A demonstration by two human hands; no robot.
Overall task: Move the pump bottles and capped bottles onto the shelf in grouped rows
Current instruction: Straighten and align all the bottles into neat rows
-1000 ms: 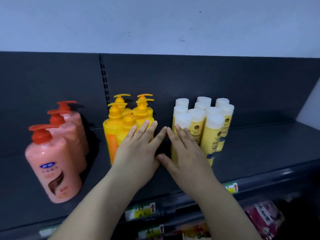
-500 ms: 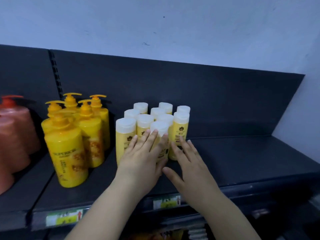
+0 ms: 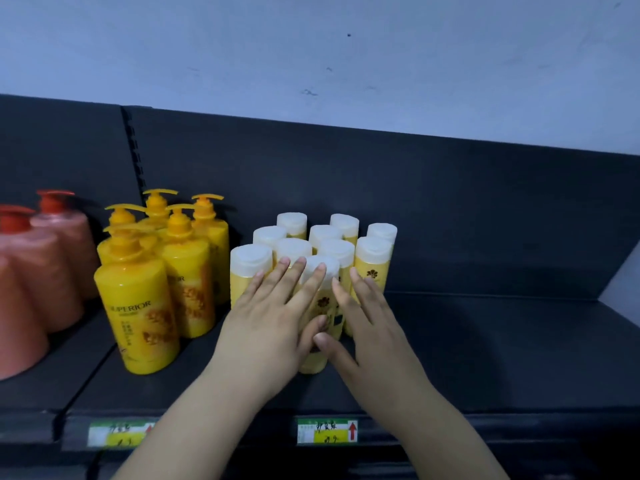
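Observation:
Several small yellow capped bottles (image 3: 374, 252) with white caps stand in a tight cluster on the dark shelf (image 3: 502, 358). My left hand (image 3: 266, 327) and my right hand (image 3: 374, 341) lie flat against the cluster's front, fingers spread. Their thumbs meet on the front capped bottle (image 3: 323, 303), which stands between them. To the left stands a group of yellow pump bottles (image 3: 138, 306). Pink pump bottles (image 3: 38, 271) with red pumps stand at the far left, cut off by the frame edge.
The shelf has a dark back panel (image 3: 450, 202) and a pale wall above it. Bare shelf surface stretches to the right of the capped bottles. Price tags (image 3: 327, 430) sit on the shelf's front edge.
Both hands shifted right from between the two yellow groups onto the front of the capped bottles. The view swung right, then slightly back, and closer.

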